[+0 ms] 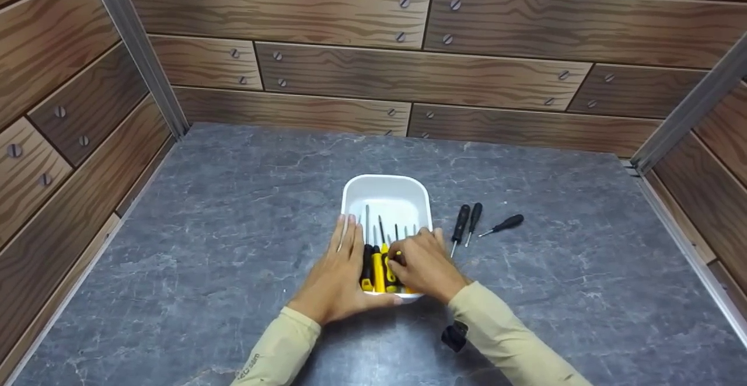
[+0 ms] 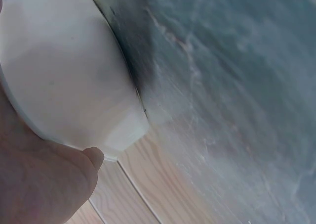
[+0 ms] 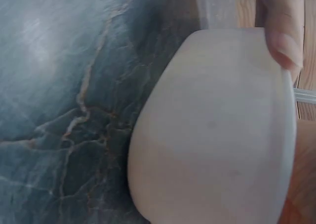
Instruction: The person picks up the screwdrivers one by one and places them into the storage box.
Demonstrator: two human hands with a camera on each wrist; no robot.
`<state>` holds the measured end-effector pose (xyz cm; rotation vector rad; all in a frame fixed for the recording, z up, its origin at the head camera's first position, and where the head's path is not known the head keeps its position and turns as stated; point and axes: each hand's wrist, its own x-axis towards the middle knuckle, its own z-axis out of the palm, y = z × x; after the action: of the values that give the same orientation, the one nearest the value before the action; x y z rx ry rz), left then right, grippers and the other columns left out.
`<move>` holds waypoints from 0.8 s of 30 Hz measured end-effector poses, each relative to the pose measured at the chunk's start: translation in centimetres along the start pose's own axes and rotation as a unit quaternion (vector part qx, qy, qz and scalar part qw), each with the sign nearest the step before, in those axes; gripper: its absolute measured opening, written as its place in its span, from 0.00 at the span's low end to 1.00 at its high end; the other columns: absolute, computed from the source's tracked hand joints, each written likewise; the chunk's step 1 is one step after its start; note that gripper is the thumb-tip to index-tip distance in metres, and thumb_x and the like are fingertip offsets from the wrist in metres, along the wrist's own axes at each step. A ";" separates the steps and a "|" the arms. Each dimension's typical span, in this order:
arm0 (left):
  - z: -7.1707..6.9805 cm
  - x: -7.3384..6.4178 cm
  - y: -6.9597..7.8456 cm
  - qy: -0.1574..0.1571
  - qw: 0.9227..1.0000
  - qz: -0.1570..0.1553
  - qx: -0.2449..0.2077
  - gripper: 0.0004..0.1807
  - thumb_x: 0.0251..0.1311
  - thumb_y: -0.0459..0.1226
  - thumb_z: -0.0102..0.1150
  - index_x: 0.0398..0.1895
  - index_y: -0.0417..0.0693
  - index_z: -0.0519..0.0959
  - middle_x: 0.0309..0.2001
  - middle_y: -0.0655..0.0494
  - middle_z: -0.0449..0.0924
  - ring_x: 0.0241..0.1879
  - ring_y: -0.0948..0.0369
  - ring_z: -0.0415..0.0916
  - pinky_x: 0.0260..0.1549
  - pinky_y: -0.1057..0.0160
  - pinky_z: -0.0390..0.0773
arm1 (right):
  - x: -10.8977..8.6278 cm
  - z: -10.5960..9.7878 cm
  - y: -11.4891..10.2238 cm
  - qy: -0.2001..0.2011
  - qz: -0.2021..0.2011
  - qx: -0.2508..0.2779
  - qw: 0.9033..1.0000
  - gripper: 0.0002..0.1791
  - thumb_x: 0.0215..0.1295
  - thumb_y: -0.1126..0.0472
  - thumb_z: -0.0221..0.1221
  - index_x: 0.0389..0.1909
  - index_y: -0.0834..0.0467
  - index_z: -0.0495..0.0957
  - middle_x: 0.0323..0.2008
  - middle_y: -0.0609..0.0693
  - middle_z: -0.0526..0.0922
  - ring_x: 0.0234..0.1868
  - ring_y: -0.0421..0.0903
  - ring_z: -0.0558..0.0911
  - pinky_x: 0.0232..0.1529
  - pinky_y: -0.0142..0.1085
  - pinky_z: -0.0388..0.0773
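Note:
In the head view a white plastic bin (image 1: 385, 190) holds several screwdrivers lying side by side, shafts pointing away, with yellow and black handles (image 1: 378, 272). My left hand (image 1: 335, 281) lies along the bin's left side, fingers straight over the rim and thumb stretched along the near edge. My right hand (image 1: 426, 263) reaches over the right rim, its fingers curled. Thumb and forefinger pinch a dark-handled screwdriver (image 1: 398, 256), mostly hidden by the hand. Both wrist views show the bin's outer wall (image 2: 69, 70); in the right one a fingertip (image 3: 286, 48) rests at the rim.
To the right of the bin lie three black-handled screwdrivers (image 1: 461, 222) on the grey marbled tabletop (image 1: 262, 199). Wood-patterned panels (image 1: 350, 70) close off the back and both sides, with metal posts (image 1: 137, 47) at the corners.

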<state>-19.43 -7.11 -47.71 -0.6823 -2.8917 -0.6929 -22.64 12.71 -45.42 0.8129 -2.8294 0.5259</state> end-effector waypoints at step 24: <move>-0.1 0.0 0.3 -0.014 1.000 -0.022 -0.007 0.79 0.40 0.83 0.51 0.80 0.33 0.43 0.81 0.41 0.29 0.80 0.46 0.27 0.73 0.46 0.53 | -1.0 -4.9 10.2 0.167 -0.050 0.018 0.985 0.14 0.59 0.73 0.67 0.46 0.65 0.83 0.45 0.59 0.83 0.47 0.57 0.81 0.50 0.51 0.81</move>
<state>-19.30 -6.96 -47.54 -0.6357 -2.9385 -0.7162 -27.06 23.09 -44.05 0.7831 -2.4675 0.6331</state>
